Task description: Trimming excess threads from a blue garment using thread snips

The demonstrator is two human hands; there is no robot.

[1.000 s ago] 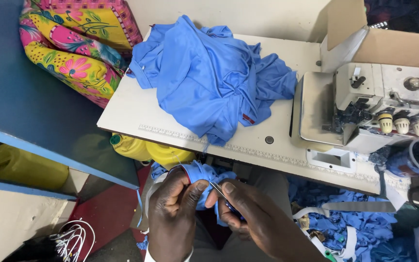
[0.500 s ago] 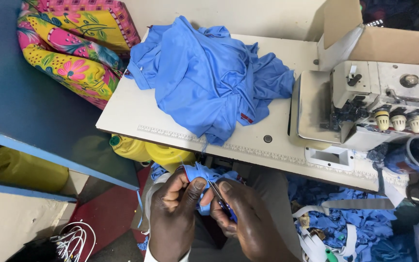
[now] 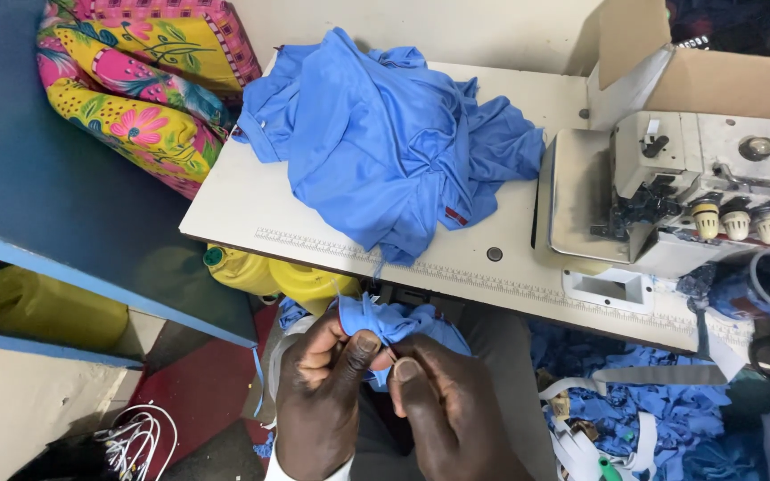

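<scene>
Both hands pinch blue cloth piece (image 3: 398, 322): left hand (image 3: 323, 392) beside right hand (image 3: 443, 405), fabric bunching just above thumbs.

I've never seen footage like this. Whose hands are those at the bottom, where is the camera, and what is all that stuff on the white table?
There is no robot here. The camera sits on a person's head and looks down, so the two hands at the bottom edge are that person's own. The left hand and the right hand meet over the lap and together pinch a small piece of blue fabric between thumbs and fingertips.

Above them is a white sewing table. A heap of blue cloth lies on it, and at the right stands a sewing machine with a row of knobs. A cardboard box sits behind the machine. To the left is a bright flowered bag, under the table a yellow container, and blue scraps lie on the floor at the right.
</scene>
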